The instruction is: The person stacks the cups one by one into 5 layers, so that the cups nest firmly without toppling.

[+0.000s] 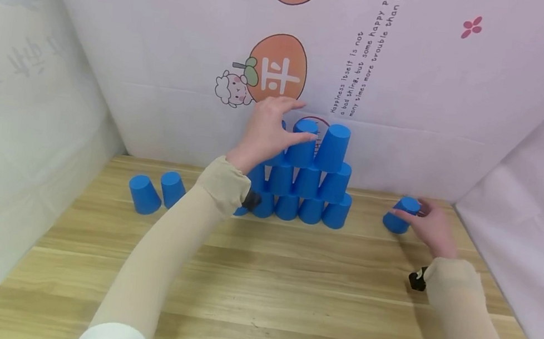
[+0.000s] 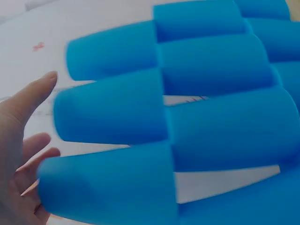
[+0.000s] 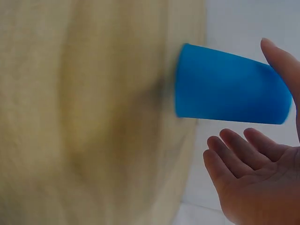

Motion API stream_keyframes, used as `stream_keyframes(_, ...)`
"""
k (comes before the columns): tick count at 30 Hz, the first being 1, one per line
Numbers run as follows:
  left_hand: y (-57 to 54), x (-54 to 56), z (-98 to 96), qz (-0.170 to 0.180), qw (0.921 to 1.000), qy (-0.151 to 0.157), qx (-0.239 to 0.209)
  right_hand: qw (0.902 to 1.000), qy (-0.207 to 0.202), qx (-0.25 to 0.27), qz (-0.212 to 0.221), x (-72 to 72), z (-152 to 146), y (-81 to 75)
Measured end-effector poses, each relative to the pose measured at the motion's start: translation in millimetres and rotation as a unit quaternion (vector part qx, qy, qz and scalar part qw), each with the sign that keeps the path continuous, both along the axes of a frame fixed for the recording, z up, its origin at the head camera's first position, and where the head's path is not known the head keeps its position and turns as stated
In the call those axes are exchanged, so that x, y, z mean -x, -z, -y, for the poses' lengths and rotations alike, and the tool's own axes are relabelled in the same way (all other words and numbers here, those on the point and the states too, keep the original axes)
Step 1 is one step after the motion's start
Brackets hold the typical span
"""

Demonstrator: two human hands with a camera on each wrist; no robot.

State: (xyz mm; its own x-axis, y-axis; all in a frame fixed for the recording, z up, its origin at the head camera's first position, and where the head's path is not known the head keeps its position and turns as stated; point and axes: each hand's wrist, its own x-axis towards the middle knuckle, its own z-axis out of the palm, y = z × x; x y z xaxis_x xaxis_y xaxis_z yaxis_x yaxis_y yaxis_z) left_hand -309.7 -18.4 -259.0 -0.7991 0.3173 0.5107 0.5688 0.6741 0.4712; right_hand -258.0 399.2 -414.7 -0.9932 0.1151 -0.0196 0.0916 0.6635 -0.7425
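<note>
Upside-down blue cups form a three-row stack. Its top row holds three, including a right-end cup (image 1: 333, 148) and a middle cup (image 1: 302, 150). My left hand (image 1: 267, 130) is spread beside this row, thumb and fingers apart; in the left wrist view its fingers lie partly behind the nearest top cup (image 2: 108, 183). Off to the right, a single upside-down cup (image 1: 401, 215) stands on the table. Around it is my right hand (image 1: 431, 227). The right wrist view shows the thumb against that cup (image 3: 229, 86), while the other fingers (image 3: 234, 150) are spread below, apart from it.
Two more upside-down blue cups, an outer one (image 1: 145, 195) and an inner one (image 1: 172, 189), stand left of the stack. The wooden table (image 1: 258, 291) meets a printed white cloth (image 1: 401, 95) behind the stack. White cloth also hangs at both sides.
</note>
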Motion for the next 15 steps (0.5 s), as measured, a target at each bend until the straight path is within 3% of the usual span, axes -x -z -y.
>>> stream_keyframes(4, -5.7, -10.7, 10.3, -0.043, 0.9965, 0.009, -0.071, 0.9999, 0.0, 0.007, 0.012, 3.6, -1, 11.9)
stream_keyframes(9, -10.9, -24.0, 32.6, -0.084, 0.9891, 0.007, -0.12, 0.9998, 0.002, 0.004, 0.02, 4.3, 1, 19.6)
stream_keyframes(15, -4.2, -37.7, 68.2, -0.081, 0.9823, -0.019, -0.168, 0.9998, 0.002, -0.004, 0.021, 3.3, 2, 24.2)
